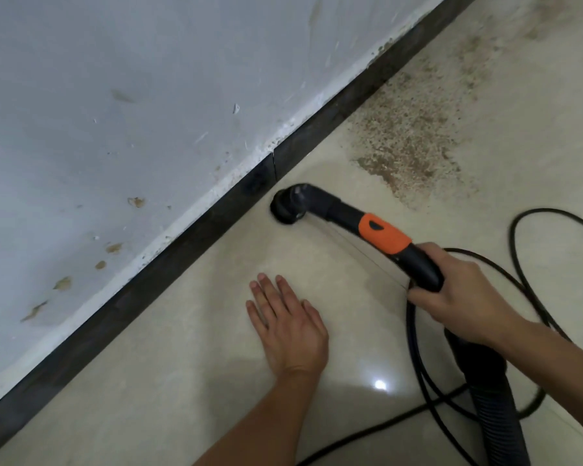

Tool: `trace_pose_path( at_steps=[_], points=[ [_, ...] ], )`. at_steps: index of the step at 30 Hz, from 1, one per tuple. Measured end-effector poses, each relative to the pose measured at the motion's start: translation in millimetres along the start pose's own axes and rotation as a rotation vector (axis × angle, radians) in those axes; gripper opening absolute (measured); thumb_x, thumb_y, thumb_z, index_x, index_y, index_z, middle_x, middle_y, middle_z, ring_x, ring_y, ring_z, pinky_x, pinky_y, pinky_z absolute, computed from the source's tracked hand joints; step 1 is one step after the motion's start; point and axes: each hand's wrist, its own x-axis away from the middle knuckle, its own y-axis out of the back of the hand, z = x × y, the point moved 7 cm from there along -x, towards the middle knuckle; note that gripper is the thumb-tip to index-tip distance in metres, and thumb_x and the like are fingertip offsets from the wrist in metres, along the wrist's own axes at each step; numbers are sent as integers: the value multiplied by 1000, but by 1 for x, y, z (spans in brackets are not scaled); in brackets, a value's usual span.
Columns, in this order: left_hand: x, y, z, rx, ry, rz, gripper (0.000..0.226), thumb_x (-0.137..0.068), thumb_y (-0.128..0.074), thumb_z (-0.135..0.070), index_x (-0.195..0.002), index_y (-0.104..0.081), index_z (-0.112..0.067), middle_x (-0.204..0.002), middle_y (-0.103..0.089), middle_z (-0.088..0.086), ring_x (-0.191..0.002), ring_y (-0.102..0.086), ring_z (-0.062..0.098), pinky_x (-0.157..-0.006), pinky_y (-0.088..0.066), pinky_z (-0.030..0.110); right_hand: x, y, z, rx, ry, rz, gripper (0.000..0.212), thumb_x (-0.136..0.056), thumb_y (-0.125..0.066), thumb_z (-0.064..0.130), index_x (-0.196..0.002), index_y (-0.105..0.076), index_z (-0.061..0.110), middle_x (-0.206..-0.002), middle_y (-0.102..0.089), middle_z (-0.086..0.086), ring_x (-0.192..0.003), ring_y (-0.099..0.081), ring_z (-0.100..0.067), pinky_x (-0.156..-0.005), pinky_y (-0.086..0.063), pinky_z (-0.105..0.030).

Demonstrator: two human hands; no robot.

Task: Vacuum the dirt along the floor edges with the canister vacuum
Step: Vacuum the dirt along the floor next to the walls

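Right hand (465, 299): fingers wrapped round the black vacuum handle (421, 267), just behind its orange collar (382, 233). Left hand (288, 322): released, palm flat on the beige floor tile (189, 381), fingers straight. Round brush nozzle (288, 205) down on the tile, just beside the dark baseboard (189, 230). Brown dirt patch (408, 142) lies along the baseboard beyond the nozzle. Ribbed hose (492, 408) and black power cord (525, 267) trail at right. Grey wall (132, 95) scuffed, stained.

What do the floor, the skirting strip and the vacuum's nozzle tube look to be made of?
Floor: probably glazed ceramic tile, glossy; it mirrors a lamp's glare and shows thin joints. Skirting strip: likely dark tile, dull; a vertical joint splits it. Nozzle tube: moulded black plastic, matt, with an orange collar.
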Motion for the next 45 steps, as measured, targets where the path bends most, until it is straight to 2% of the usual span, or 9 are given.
trace_pose_path(
  at_steps=[3, 8, 13, 17, 21, 24, 30, 41, 45],
  points=[
    [0, 0, 1, 2, -2, 0, 62, -92, -28, -31, -143, -39, 2, -153, -26, 25, -144, -21, 39, -117, -16, 54, 18, 6, -17, -18, -25, -24, 45, -69, -72, 11, -104, -57, 35, -61, -58, 2, -52, -58, -10, -45, -42, -23],
    [0, -2, 1, 5, 3, 30, 64, -92, -22, -33, -146, -33, 0, -155, -23, 25, -145, -17, 38, -118, -12, 52, 15, 27, -30, -23, -167, -238, 33, -74, -72, 12, -100, -56, 24, -60, -61, -4, -53, -61, -23, -53, -45, -31],
    [1, -4, 4, -1, -10, 22, 64, -91, -26, -32, -145, -33, 1, -154, -25, 26, -144, -19, 39, -118, -11, 53, 45, 6, -19, -28, -116, -135, 34, -73, -70, 18, -99, -53, 32, -66, -60, 1, -56, -60, -16, -51, -47, -31],
    [4, 1, 0, -15, -31, 27, 63, -92, -28, -29, -146, -30, 3, -154, -22, 28, -144, -16, 41, -118, -8, 53, 123, 17, -87, -60, -317, -234, 34, -74, -73, 14, -94, -53, 31, -59, -58, 0, -48, -56, -10, -42, -42, -17],
    [0, 6, -14, -97, -211, 108, 58, -93, -35, -20, -145, -31, 5, -152, -23, 31, -143, -18, 44, -116, -8, 56, 160, 50, -129, -10, -505, -348, 32, -73, -75, 12, -92, -55, 28, -55, -60, 0, -49, -59, -16, -46, -44, -30],
    [-40, 0, -48, -201, -539, 177, 58, -97, -31, -21, -151, -17, -2, -158, -11, 24, -147, -8, 36, -118, -9, 48, 134, 71, -130, 19, -492, -374, 26, -74, -73, 16, -93, -56, 22, -59, -61, -5, -58, -60, -27, -55, -42, -32],
    [-87, 7, -60, -129, -690, 116, 58, -100, -29, -34, -150, -25, -5, -159, -16, 20, -148, -9, 30, -121, -6, 42, 44, 77, -108, -51, -399, -347, 22, -75, -70, 17, -86, -52, 23, -63, -63, -10, -42, -60, -21, -42, -42, -25],
    [-90, 4, -58, -110, -680, 122, 62, -96, -24, -38, -149, -33, -7, -158, -18, 18, -148, -12, 28, -120, -13, 44, -99, 66, -43, -107, -310, -320, 28, -74, -72, 19, -94, -52, 22, -72, -63, -12, -54, -63, -31, -52, -52, -34],
    [-91, 6, -59, -100, -678, 145, 60, -95, -30, -36, -145, -40, -5, -156, -25, 20, -146, -19, 31, -117, -17, 45, -94, 64, -35, -45, -264, -247, 31, -74, -73, 16, -95, -52, 23, -69, -61, -6, -58, -61, -26, -54, -45, -30]
  ],
)
